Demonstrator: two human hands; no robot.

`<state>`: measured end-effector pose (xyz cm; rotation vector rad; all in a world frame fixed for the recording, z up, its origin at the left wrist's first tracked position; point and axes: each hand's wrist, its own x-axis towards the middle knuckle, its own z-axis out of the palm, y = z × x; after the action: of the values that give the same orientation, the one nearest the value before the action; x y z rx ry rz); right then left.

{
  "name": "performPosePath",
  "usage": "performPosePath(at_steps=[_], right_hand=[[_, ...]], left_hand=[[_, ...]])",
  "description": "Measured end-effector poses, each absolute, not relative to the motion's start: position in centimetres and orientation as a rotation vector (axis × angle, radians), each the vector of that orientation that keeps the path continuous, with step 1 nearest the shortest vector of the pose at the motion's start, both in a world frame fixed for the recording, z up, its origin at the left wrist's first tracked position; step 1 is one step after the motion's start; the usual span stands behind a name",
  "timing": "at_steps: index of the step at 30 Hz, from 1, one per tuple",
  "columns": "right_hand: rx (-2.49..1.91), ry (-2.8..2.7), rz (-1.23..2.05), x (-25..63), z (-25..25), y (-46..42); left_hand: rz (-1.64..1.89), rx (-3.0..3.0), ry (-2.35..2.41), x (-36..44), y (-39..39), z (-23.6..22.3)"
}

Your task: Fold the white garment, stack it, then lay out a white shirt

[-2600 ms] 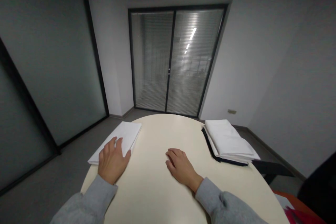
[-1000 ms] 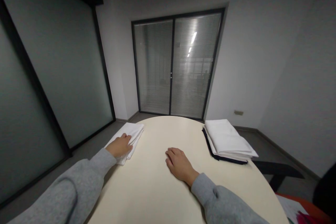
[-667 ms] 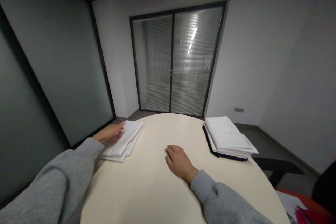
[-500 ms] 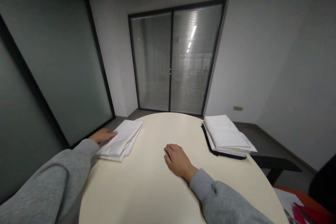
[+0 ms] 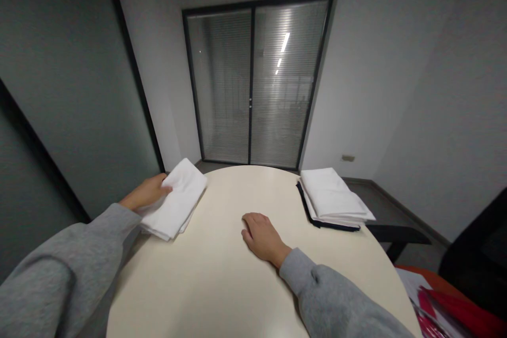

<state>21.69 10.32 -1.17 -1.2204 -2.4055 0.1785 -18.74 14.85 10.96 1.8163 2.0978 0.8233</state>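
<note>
Two hands show: one left hand [image 5: 147,193] and one right hand [image 5: 261,235], each with a grey sleeve. One round table [image 5: 237,285] carries two lots of folded cloth: one white bundle [image 5: 176,206] and one stack [image 5: 330,202]. One double glass door [image 5: 253,82] stands behind, its two panes slatted.

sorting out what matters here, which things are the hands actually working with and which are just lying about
In hand:
- left hand gripping the folded white cloth at the table's left edge
- right hand flat on the table

Lying about:
- stack of folded cloths, far right of the table
- red papers, lower right
</note>
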Motion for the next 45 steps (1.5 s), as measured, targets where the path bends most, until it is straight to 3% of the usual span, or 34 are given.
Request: performPosePath(at_steps=[4, 8, 12, 14, 16, 19, 22, 28, 38, 45], right_hand=[[-1.187, -2.238, 0.396, 22.0, -1.8, 10.9], [-1.106, -1.722, 0.936, 22.7, -1.6, 11.8], [-0.925, -1.011, 1.516, 24.0, -0.4, 11.4], [-0.870, -0.862, 1.627, 24.9, 0.1, 10.7], [-0.899, -0.854, 1.597, 25.8, 0.2, 10.0], [-0.979, -0.871, 1.487, 26.7, -0.1, 9.3], [-1.005, -0.866, 1.420, 27.0, -0.3, 9.1], [-1.022, -0.839, 1.429, 26.8, 0.3, 8.6], [-1.098, -0.772, 1.387, 26.6, 0.7, 8.6], [-1.182, -0.845, 1.340, 26.9, 0.7, 8.2]], left_hand=[[0.983, 1.718, 1.760, -15.9, 13.0, 14.4], [1.119, 1.449, 1.350, -10.9, 10.5, 15.7], [0.994, 1.383, 1.159, -5.4, 9.5, 12.1], [0.886, 1.389, 1.163, -3.2, 9.7, 8.8], [0.786, 1.468, 1.235, -1.5, 10.2, 5.6], [0.911, 1.792, 1.451, 0.0, 10.4, 2.7], [0.981, 2.168, 1.431, 0.9, 8.6, 2.5], [0.610, 2.587, 1.312, 2.3, 2.6, 3.6], [0.457, 2.550, 1.375, 1.9, -0.6, 3.3], [0.852, 2.329, 1.364, -0.4, -0.2, 3.7]])
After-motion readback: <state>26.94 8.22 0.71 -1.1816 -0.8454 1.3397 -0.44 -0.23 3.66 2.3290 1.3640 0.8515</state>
